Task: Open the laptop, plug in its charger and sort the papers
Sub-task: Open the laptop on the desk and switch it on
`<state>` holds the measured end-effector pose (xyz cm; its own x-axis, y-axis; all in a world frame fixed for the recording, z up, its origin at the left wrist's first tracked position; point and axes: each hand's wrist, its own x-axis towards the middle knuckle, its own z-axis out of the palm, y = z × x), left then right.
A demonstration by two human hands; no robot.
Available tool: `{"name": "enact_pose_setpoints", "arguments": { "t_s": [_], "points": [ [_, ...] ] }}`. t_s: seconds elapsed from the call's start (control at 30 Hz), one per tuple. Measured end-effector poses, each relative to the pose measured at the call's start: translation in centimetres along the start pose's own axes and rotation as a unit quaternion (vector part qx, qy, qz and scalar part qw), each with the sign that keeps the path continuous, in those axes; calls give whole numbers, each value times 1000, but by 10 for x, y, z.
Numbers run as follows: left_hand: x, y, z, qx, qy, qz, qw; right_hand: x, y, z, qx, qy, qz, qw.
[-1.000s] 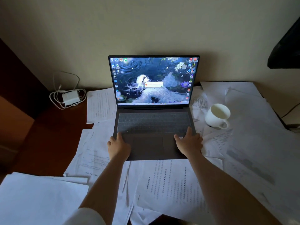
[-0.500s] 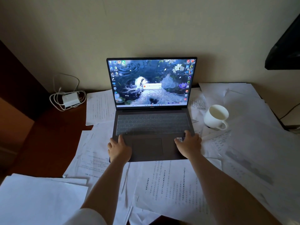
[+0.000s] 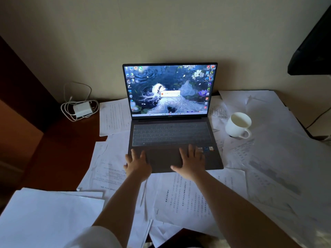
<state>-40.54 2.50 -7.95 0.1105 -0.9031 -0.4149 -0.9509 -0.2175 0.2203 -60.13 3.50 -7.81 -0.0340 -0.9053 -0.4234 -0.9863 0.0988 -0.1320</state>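
The dark grey laptop [image 3: 172, 135] stands open against the wall, its screen lit with a desktop and a small pop-up. My left hand [image 3: 137, 163] lies at the laptop's front left corner with fingers spread. My right hand [image 3: 190, 162] rests flat on the palm rest, partly over the touchpad, fingers apart. The white charger [image 3: 81, 109] with its coiled cable lies on the bare desk to the left, apart from the laptop. Printed papers [image 3: 186, 197] are strewn under and around the laptop.
A white mug [image 3: 238, 125] stands on papers right of the laptop. A stack of blank sheets [image 3: 48, 217] lies at the front left. Brown desk surface [image 3: 59, 151] shows on the left. A dark object [image 3: 315, 45] hangs at the upper right.
Both hands have loosened from the laptop's front corners. My right hand has slid left and now lies flat on the palm rest. The laptop has stayed where it was.
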Motion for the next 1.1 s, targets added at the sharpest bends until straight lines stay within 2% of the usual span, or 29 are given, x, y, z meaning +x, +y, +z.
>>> {"name": "enact_pose_setpoints", "arguments": {
  "t_s": [0.13,0.3,0.43,0.57,0.9,1.1],
  "points": [
    [-7,-2,1,41,-9,22,999,-2,-10,8,-44,-14,-25,999],
    [-11,-1,3,13,29,72,997,-5,-13,4,-25,6,-24,999],
    [-14,-3,0,5,3,114,994,-16,-20,0,6,10,-36,999],
    [-33,0,-11,-28,-1,112,993,-33,-19,-7,37,33,-57,997],
    [-94,-13,-27,-34,45,85,995,-65,-28,-31,160,45,-88,982],
    [-113,-46,-38,-54,49,75,995,-86,-64,-31,141,22,-122,982]
  ]
}}
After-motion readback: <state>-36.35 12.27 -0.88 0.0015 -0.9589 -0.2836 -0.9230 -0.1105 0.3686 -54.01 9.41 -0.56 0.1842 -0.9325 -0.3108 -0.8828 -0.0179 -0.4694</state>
